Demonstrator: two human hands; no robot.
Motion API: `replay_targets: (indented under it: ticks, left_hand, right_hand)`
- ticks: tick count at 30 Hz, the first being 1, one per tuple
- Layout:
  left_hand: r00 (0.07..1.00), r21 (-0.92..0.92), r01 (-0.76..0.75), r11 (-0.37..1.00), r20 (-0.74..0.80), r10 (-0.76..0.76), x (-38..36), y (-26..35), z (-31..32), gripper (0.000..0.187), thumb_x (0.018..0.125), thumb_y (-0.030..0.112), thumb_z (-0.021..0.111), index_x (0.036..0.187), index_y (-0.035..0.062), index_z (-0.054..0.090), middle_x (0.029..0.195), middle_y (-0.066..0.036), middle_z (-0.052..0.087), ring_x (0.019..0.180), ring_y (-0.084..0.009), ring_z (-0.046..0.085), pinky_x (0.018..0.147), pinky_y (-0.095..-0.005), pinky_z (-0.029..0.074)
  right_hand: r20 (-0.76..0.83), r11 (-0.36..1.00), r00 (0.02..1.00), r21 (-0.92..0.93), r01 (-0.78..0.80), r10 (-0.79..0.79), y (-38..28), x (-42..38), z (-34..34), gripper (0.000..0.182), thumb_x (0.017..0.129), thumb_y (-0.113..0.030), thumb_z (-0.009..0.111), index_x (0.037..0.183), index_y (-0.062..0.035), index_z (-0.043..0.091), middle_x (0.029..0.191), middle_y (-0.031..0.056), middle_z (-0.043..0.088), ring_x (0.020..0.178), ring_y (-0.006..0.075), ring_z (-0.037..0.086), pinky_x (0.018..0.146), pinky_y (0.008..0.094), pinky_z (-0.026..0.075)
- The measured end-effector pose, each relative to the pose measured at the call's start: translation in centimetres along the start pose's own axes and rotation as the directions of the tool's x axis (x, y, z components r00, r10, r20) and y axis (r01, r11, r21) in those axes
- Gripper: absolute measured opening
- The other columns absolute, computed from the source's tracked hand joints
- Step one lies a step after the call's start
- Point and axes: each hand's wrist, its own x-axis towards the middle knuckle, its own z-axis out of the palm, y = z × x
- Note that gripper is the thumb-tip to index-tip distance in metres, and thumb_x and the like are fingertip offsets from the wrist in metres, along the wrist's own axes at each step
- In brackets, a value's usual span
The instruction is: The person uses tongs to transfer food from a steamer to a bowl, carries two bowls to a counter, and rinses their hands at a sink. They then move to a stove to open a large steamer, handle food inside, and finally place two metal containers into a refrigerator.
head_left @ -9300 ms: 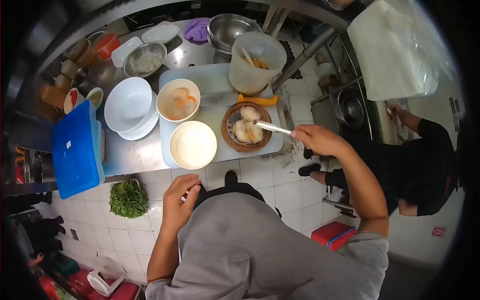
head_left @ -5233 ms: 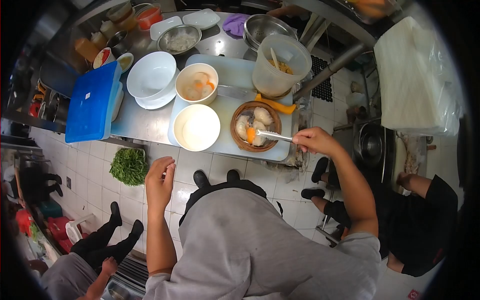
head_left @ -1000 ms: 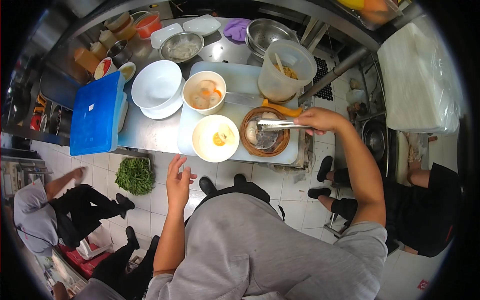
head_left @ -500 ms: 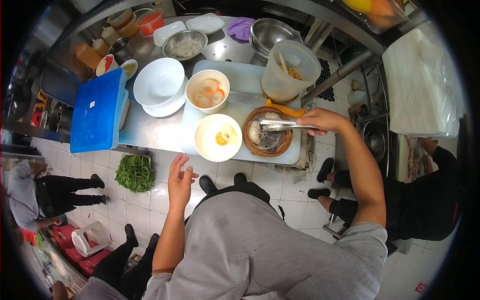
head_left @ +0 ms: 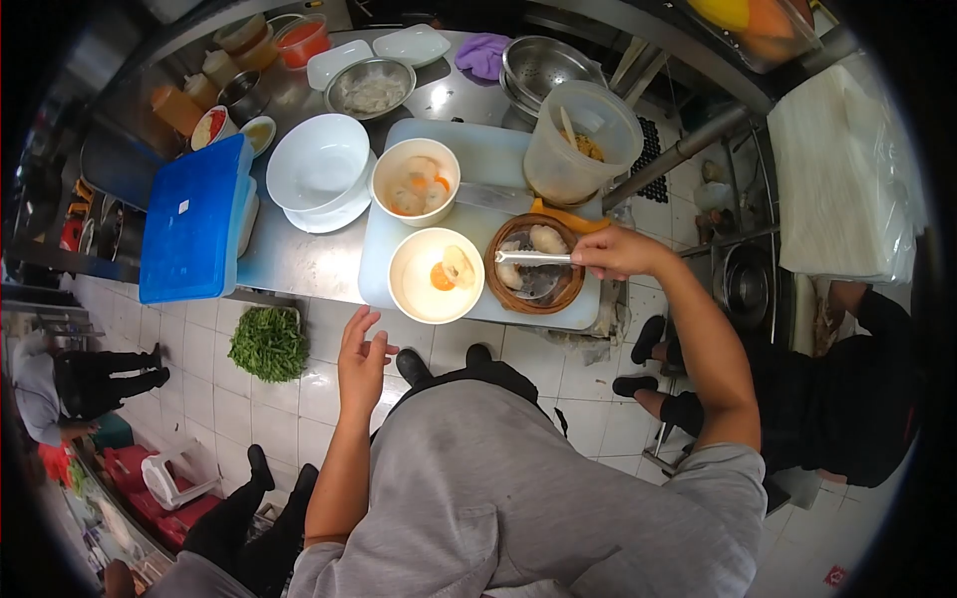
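My right hand (head_left: 616, 252) grips metal tongs (head_left: 536, 258), which reach left across a round bamboo steamer basket (head_left: 576, 287). Pale dumplings (head_left: 547, 239) lie inside the basket on a clear liner. Just left of it stands a white paper bowl (head_left: 404, 289) with a pale dumpling and an orange slice at its bottom. Behind that one, a second paper bowl (head_left: 379, 177) holds several dumplings and orange pieces. Held low in front of the counter edge, my left hand (head_left: 364, 357) is open and holds nothing, its fingers apart.
Basket and bowls share a white cutting board (head_left: 488, 149) with a yellow-handled knife (head_left: 570, 215). A clear tub (head_left: 543, 169) stands behind the basket. White bowls (head_left: 317, 159) and a blue-lidded box (head_left: 194, 219) are at left. Co-workers (head_left: 817, 369) stand on both sides.
My right hand has shifted slightly left and down, and the tongs have turned so their arms overlap in view. More of the dumplings shows. The left hand stays nearly still.
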Motion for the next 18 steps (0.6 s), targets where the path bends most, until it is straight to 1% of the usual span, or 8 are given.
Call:
replay_targets:
  ticks: [3,6,9,12,16,18]
  left_hand:
    - [1.0,-0.008,-0.006,1.0,0.001,0.006,0.1,-0.1,0.0,0.031,0.087,0.01,0.05,0.117,0.0034,0.053,0.134,-0.01,0.04,0.073,-0.0147,0.063,0.059,-0.0231,0.049]
    - [1.0,-0.005,-0.011,1.0,-0.004,0.011,0.1,0.1,-0.1,0.031,0.087,0.01,0.05,0.117,0.0034,0.053,0.134,-0.01,0.041,0.073,-0.0149,0.063,0.06,-0.0233,0.049]
    - [1.0,0.004,-0.015,1.0,-0.006,0.015,0.4,0.2,-0.2,0.031,0.087,0.011,0.05,0.117,0.0035,0.053,0.133,-0.01,0.041,0.073,-0.0149,0.063,0.06,-0.0232,0.048]
    - [1.0,-0.005,-0.015,1.0,0.003,0.015,0.7,0.4,-0.4,0.031,0.087,0.011,0.05,0.117,0.0037,0.053,0.133,-0.01,0.042,0.073,-0.0148,0.063,0.061,-0.0231,0.048]
    - [1.0,-0.026,-0.015,1.0,0.005,0.015,1.0,0.4,-0.5,0.031,0.087,0.011,0.051,0.116,0.004,0.054,0.133,-0.009,0.042,0.073,-0.0148,0.063,0.061,-0.0232,0.048]
    - [1.0,-0.046,-0.012,0.999,0.002,0.012,1.1,0.4,-0.5,0.03,0.086,0.01,0.052,0.115,0.0021,0.054,0.132,-0.011,0.042,0.072,-0.0136,0.062,0.06,-0.0222,0.047]
  right_hand:
    - [-0.038,0.998,0.998,-0.027,0.049,-0.05,0.3,0.3,1.2,0.031,0.086,-0.038,0.056,0.087,-0.0087,0.063,0.056,-0.0031,0.051,0.04,0.0055,0.04,0.037,0.022,0.03]
    - [-0.02,0.998,0.999,0.028,0.048,-0.047,1.0,-0.1,1.3,0.029,0.086,-0.036,0.056,0.087,-0.0079,0.063,0.056,-0.0032,0.051,0.038,0.0053,0.04,0.037,0.0223,0.031]
    - [-0.012,0.995,1.0,0.097,-0.006,0.007,1.4,-0.9,1.3,0.027,0.087,-0.032,0.056,0.087,-0.0063,0.063,0.056,-0.0031,0.051,0.037,0.0049,0.038,0.036,0.0215,0.03]
    - [-0.017,0.98,1.0,0.197,-0.02,0.024,2.5,-1.2,1.2,0.026,0.088,-0.029,0.055,0.089,-0.0039,0.063,0.055,-0.0029,0.05,0.036,0.0043,0.037,0.036,0.0199,0.029]
    - [-0.038,0.972,0.999,0.236,-0.005,0.015,2.4,-1.8,1.2,0.028,0.088,-0.029,0.054,0.09,-0.0021,0.063,0.055,-0.0025,0.05,0.036,0.0035,0.036,0.035,0.0188,0.028]
    - [-0.061,0.964,0.998,0.266,0.016,0.0,2.1,-2.2,1.1,0.028,0.088,-0.029,0.054,0.09,-0.0017,0.062,0.055,-0.0025,0.049,0.036,0.0031,0.035,0.035,0.0186,0.028]
